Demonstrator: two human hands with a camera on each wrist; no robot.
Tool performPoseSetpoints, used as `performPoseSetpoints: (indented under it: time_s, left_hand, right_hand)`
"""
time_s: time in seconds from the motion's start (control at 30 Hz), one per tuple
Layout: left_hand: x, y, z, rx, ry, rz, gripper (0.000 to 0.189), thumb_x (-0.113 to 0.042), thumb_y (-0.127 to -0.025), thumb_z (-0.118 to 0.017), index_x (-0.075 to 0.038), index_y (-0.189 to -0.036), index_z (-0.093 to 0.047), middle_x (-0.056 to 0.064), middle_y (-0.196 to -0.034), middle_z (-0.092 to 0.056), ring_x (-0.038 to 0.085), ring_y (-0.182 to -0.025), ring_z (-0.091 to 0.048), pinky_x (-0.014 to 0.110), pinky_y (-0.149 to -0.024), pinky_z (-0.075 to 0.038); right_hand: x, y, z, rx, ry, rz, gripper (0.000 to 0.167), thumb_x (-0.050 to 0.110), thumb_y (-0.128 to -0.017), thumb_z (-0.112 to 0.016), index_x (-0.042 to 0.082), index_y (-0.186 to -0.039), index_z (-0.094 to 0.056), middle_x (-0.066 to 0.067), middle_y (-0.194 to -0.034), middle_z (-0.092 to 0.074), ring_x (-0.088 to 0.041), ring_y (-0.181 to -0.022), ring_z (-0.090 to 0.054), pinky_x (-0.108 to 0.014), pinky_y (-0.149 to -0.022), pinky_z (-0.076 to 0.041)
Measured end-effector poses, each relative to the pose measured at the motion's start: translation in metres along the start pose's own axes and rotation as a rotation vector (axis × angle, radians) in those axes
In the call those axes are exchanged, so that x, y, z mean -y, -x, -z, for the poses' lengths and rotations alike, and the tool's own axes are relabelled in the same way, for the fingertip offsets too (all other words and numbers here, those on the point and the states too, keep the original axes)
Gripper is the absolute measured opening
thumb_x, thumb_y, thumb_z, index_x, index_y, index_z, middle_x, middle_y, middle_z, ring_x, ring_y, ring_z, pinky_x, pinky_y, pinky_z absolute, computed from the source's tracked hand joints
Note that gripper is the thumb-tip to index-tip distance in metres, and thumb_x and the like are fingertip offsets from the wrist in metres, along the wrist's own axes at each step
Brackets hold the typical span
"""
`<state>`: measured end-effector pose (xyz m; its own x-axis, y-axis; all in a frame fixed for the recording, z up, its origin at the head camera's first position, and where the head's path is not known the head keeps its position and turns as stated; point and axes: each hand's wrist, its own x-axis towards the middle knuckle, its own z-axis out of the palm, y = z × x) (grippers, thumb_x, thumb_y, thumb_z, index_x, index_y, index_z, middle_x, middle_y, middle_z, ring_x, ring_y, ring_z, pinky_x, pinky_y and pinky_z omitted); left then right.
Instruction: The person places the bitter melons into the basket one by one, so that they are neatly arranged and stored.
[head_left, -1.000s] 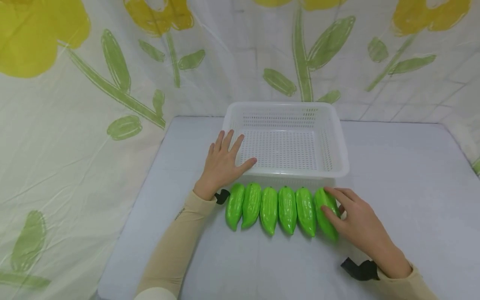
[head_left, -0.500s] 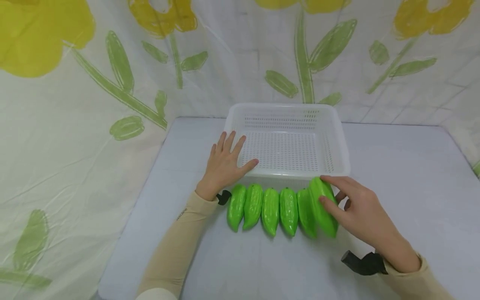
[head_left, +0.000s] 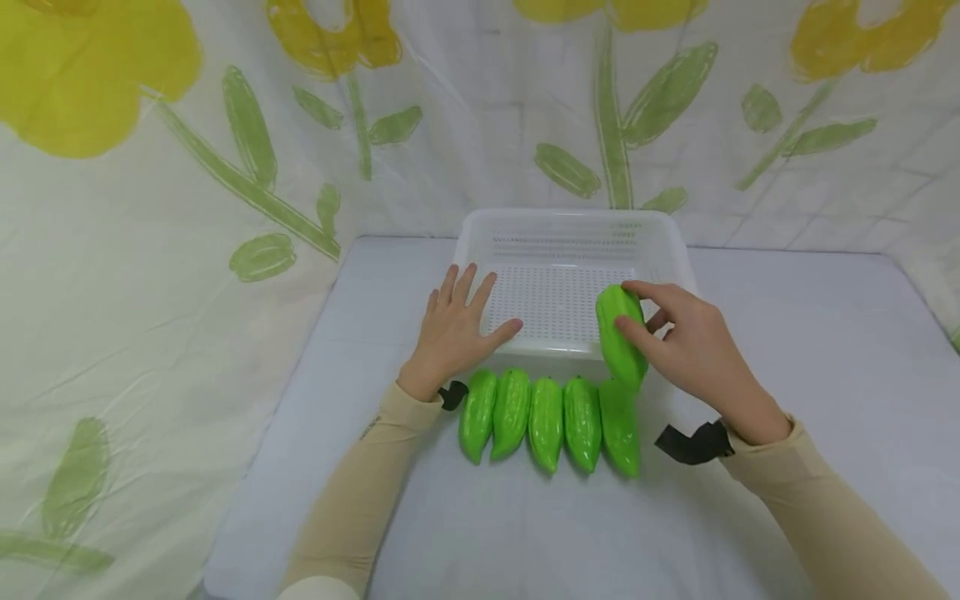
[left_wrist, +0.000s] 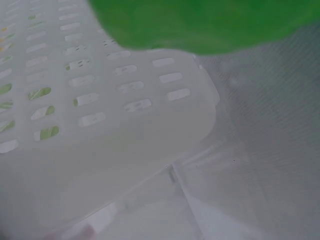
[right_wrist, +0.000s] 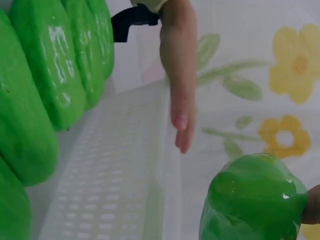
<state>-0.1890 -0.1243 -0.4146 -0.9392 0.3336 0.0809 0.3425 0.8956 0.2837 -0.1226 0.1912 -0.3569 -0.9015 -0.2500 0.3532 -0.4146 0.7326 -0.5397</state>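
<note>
My right hand (head_left: 693, 350) pinches a long, lumpy green bitter melon (head_left: 621, 333) between thumb and fingers. It is above the front right rim of a white plastic basket (head_left: 570, 346), its blunt end up and its narrower end down. In the right wrist view the held bitter melon (right_wrist: 255, 200) shows its rounded end. My left hand (head_left: 453, 333) has its fingers spread over the basket's front left corner; whether it presses the rim is hard to tell. Several more bitter melons (head_left: 546, 425) lie side by side in front of the basket, pointed ends towards me.
A pale tabletop (head_left: 810, 358) carries everything. Behind it hangs a white curtain (head_left: 480, 108) with yellow flowers. The basket's slotted wall (left_wrist: 85, 100) fills much of the left wrist view. No item shows inside the basket.
My right hand has lifted the rightmost bitter melon out of the row and carried it away from me, up to the basket's front rim. The left hand has stayed at its corner.
</note>
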Motion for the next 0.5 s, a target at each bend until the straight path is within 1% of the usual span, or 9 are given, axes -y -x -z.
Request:
performPoseSetpoints:
  time_s: [0.1, 0.2, 0.33, 0.5]
  left_hand:
    - [0.0, 0.0, 0.001, 0.0, -0.002, -0.004, 0.091, -0.074, -0.098, -0.047, -0.017, -0.166, -0.029, 0.014, -0.174, -0.017, 0.038, -0.163, -0.004, 0.067, -0.125, -0.019]
    - [0.0, 0.0, 0.001, 0.002, -0.006, -0.002, 0.091, -0.073, -0.098, -0.047, -0.016, -0.166, -0.028, 0.015, -0.174, -0.016, 0.038, -0.163, -0.004, 0.067, -0.125, -0.019]
    - [0.0, 0.0, 0.001, 0.004, -0.002, -0.004, 0.091, -0.073, -0.098, -0.048, -0.016, -0.166, -0.028, 0.014, -0.175, -0.016, 0.038, -0.163, -0.004, 0.067, -0.125, -0.019]
    - [0.001, 0.0, 0.001, 0.002, 0.0, -0.004, 0.091, -0.073, -0.098, -0.048, -0.016, -0.166, -0.028, 0.014, -0.175, -0.016, 0.038, -0.163, -0.004, 0.067, -0.125, -0.019]
  right_hand:
    - [-0.002, -0.02, -0.003, 0.022, -0.02, -0.033, 0.048, 0.03, -0.101, -0.071, 0.007, -0.142, -0.063, -0.017, -0.131, -0.069, -0.022, -0.081, -0.071, -0.028, -0.059, -0.05]
    - [-0.004, -0.038, -0.006, 0.045, -0.05, -0.077, 0.049, 0.034, -0.102, -0.067, 0.009, -0.145, -0.062, -0.016, -0.133, -0.068, -0.023, -0.082, -0.07, -0.029, -0.058, -0.049]
    - [-0.006, -0.058, -0.013, 0.074, -0.072, -0.134, 0.051, 0.038, -0.103, -0.064, 0.011, -0.147, -0.06, -0.015, -0.134, -0.067, -0.024, -0.083, -0.068, -0.033, -0.057, -0.048]
    - [-0.011, -0.08, -0.022, 0.111, -0.075, -0.173, 0.054, 0.041, -0.103, -0.063, 0.011, -0.148, -0.059, -0.017, -0.134, -0.067, -0.025, -0.08, -0.067, -0.035, -0.06, -0.05]
